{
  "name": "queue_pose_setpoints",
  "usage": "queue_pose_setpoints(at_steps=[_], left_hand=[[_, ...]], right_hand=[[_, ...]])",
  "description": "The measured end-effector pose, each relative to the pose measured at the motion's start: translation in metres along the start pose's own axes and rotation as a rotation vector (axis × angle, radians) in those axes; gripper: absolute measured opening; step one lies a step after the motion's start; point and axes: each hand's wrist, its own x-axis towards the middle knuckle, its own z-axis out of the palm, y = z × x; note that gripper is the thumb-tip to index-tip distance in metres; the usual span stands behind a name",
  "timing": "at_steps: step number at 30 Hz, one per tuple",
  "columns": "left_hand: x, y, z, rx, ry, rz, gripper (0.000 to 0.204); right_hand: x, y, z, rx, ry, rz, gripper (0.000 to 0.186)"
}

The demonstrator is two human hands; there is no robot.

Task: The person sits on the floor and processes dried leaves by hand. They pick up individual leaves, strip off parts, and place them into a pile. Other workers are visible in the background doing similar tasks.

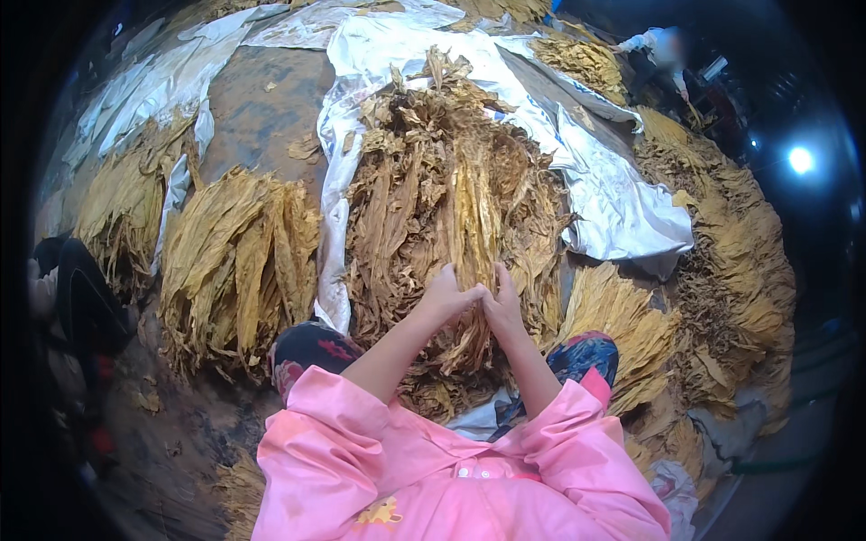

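A long bundle of dried tobacco leaves (pixel 474 207), yellower than the leaves around it, points away from me. My left hand (pixel 448 298) grips its near end from the left, and my right hand (pixel 503 305) closes on it from the right. The thumbs come together over the leaves; most of the fingers are hidden. Beneath and around the bundle lies a big heap of brown, crumpled tobacco leaves (pixel 392 216), resting on a white plastic sheet (pixel 334 216).
A yellow leaf pile (pixel 239 261) lies to the left, and a smaller one (pixel 622 325) is beside my right knee. A long leaf stack (pixel 731 261) lines the right side. Another white sheet (pixel 609 198) is crumpled there. At far right stands another person (pixel 654 50); dark-clothed legs (pixel 86 298) show at left.
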Motion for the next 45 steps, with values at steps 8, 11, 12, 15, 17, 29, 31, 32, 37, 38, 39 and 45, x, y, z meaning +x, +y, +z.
queue_pose_setpoints(at_steps=[8,11,12,15,17,29,31,32,37,38,39,45], left_hand=[[0.01,-0.015,-0.008,-0.258,-0.023,-0.233,0.05],[0.009,0.004,-0.004,-0.452,-0.005,-0.349,0.043],[0.007,0.013,-0.002,-0.578,-0.009,-0.427,0.043],[0.002,0.016,0.003,-0.599,-0.127,-0.349,0.034],[0.007,0.006,0.004,-0.54,-0.09,-0.248,0.027],[0.009,-0.024,0.004,-0.181,0.142,-0.072,0.054],[0.015,-0.046,0.007,-0.009,0.147,-0.034,0.06],[0.01,-0.034,0.007,0.078,0.129,-0.019,0.064],[-0.002,-0.015,0.008,0.229,0.15,0.086,0.071],[-0.001,-0.017,0.007,0.224,0.135,0.069,0.071],[0.001,-0.018,0.006,0.219,0.12,0.052,0.071],[-0.011,-0.011,0.011,0.327,0.049,0.152,0.072]], right_hand=[[0.011,-0.019,-0.019,0.731,-0.033,0.31,0.039],[0.009,-0.017,-0.024,0.942,0.008,0.409,0.027],[0.009,-0.015,-0.023,0.988,0.018,0.43,0.025],[0.003,-0.022,-0.011,1.02,-0.033,0.458,0.024],[0.002,-0.027,-0.005,0.888,0.021,0.363,0.025],[-0.005,-0.045,-0.025,0.566,0.052,0.302,0.022],[-0.011,-0.004,-0.005,0.522,0.037,0.34,0.022],[-0.015,-0.007,-0.007,0.499,0.024,0.346,0.022],[-0.017,-0.009,-0.005,0.683,-0.027,0.362,0.028],[-0.017,-0.008,-0.005,0.777,-0.053,0.409,0.03],[-0.017,-0.007,-0.003,0.908,-0.007,0.43,0.039],[-0.024,0.002,0.003,0.817,-0.075,0.532,0.057]])
